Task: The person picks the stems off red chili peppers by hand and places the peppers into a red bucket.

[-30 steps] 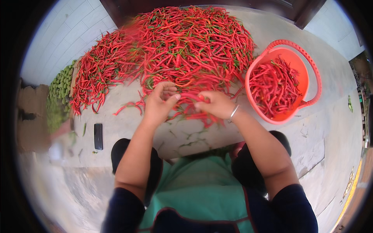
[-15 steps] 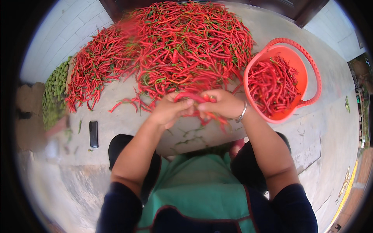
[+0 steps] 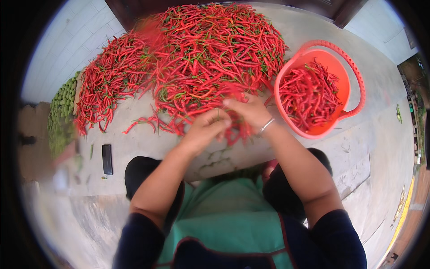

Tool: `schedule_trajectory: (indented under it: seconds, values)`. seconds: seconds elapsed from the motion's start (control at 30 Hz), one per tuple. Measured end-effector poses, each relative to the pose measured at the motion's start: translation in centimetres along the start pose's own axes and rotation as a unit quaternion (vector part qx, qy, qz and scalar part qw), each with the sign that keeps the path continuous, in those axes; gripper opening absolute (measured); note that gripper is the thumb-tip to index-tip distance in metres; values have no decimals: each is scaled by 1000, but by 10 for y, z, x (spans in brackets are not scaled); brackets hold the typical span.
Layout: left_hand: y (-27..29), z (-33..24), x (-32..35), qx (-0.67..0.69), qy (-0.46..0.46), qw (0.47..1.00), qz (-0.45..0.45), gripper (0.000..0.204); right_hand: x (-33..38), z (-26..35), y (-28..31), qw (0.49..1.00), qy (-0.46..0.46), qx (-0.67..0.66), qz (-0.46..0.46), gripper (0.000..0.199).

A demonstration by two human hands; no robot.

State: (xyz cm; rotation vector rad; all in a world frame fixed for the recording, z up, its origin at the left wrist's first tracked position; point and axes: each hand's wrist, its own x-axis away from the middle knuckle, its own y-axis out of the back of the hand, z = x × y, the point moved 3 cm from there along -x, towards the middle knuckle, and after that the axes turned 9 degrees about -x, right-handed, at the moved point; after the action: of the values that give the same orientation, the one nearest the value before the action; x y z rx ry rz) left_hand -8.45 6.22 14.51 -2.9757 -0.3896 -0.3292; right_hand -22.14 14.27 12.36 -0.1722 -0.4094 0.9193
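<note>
In front of me spreads a large heap of red chili peppers (image 3: 210,54) with green stems. My left hand (image 3: 207,129) is closed near the heap's front edge, thumb and fingers pinched together. A small pale bit shows at its fingertips, too blurred to name. Just to the right, my right hand (image 3: 251,112), with a silver bracelet at the wrist, is curled around several red chilies (image 3: 237,132) that hang below its palm, smeared by motion. A gap separates the two hands. To the right, a pink-red bucket (image 3: 348,85) with a raised handle contains more red chilies (image 3: 309,96).
A dark phone (image 3: 107,159) lies on the concrete floor at left. Beyond it is a pile of green roundish produce (image 3: 65,105). Loose green stems (image 3: 215,163) are scattered before my knees. A dark door frame (image 3: 340,13) stands behind the heap.
The red chili that bridged both hands no longer lies between them. My hands have drawn apart, the right one slightly up and away from the left. The whole view has shifted slightly.
</note>
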Motion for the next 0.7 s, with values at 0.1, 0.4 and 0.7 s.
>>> schedule_trajectory:
  seconds: [0.1, 0.4, 0.7]
  values:
    - [-6, -1, 0, -227, -30, 971, -64, 15, 13, -8, -19, 999, -43, 1, -33, 35]
    - [15, 12, -1, -292, -60, 953, -56, 22, 4, -9, -11, 995, -89, -42, -4, 28]
    - [4, -4, -2, -335, -179, 920, -96, 14, 18, 0, -20, 982, -111, -151, -36, 34]
